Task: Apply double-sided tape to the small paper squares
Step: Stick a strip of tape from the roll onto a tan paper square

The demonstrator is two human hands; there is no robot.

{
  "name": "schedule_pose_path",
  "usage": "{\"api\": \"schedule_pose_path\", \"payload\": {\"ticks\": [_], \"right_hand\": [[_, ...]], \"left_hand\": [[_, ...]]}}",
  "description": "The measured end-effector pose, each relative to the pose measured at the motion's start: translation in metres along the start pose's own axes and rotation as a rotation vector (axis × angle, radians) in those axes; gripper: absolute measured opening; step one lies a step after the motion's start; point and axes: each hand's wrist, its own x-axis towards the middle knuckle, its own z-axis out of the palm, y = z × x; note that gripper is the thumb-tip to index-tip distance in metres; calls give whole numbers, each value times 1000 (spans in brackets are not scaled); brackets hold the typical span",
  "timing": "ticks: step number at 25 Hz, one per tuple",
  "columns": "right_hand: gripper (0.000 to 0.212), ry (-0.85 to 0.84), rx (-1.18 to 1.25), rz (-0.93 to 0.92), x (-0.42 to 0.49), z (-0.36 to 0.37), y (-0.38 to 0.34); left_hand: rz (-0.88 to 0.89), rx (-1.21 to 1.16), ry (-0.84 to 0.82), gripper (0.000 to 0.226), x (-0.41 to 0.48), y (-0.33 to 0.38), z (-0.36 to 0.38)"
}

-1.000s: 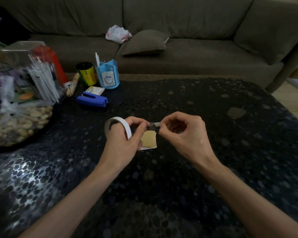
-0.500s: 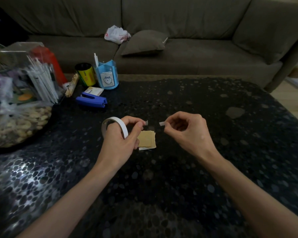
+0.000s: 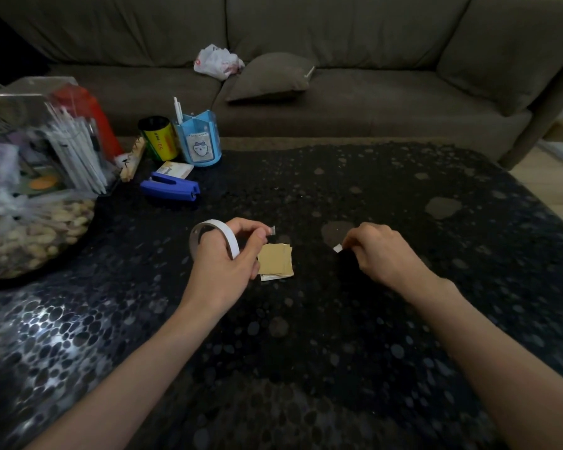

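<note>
While the small paper squares (image 3: 275, 261) lie in a loose tan stack flat on the dark table (image 3: 306, 336), the short piece of tape (image 3: 337, 248) meant for them is off to their right, pinched between the thumb and fingertips of the right hand (image 3: 381, 251). A strip of bare table lies between the piece and the stack, so the coming move is probably a short carry leftward and slightly toward the person, then down onto the top square. The piece's long axis seems to run roughly across the view, pointing at the stack.

The left hand (image 3: 223, 261) is the nearer one. Its curled fingers are just beside the stack's left edge and cover part of it. That hand grips the tape roll (image 3: 213, 237), which is looped around the fingers, and its thumb and forefinger pinch the roll's free end (image 3: 272, 230) above the stack.

Several things are hard to make out:
- I cannot tell which face of the loose piece is sticky.
- I cannot tell how many squares are in the stack.
- A pale edge shows under the stack's near side, and it could be paper or backing.

Farther back, a blue stapler (image 3: 171, 189) lies on the table.
</note>
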Motion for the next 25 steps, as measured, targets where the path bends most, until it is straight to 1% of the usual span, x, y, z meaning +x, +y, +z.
{"api": "schedule_pose_path", "payload": {"ticks": [2,3,5,6,7,9,10,12,17,20,25], "right_hand": [[27,51,-71,13,-3,0,3],[26,102,-86,18,-5,0,4],[28,210,-29,-27,-8,1,-1],[30,229,52,-91,-9,3,-8],[33,209,140,-181,-9,7,-18],[40,117,217,-379,-11,19,-42],[44,84,206,-456,-12,27,-51],[45,102,136,-552,-11,40,-61],[26,244,-6,-687,-10,49,-62],[14,315,-60,-712,-13,56,-63],[18,240,164,-606,-18,52,-63]], "left_hand": [[-3,-3,13,12,0,1,-1],[-4,-5,21,12,1,1,-2],[-7,-7,36,12,3,2,-3],[-9,-6,44,12,4,2,-4],[-7,-5,52,13,5,3,-6],[-1,-12,66,13,6,3,-8],[-3,-15,75,14,6,3,-9],[-14,-15,91,14,6,3,-11],[-31,-20,100,14,5,5,-14],[-29,-20,108,13,5,6,-14],[-40,-27,111,14,5,6,-14]]}}
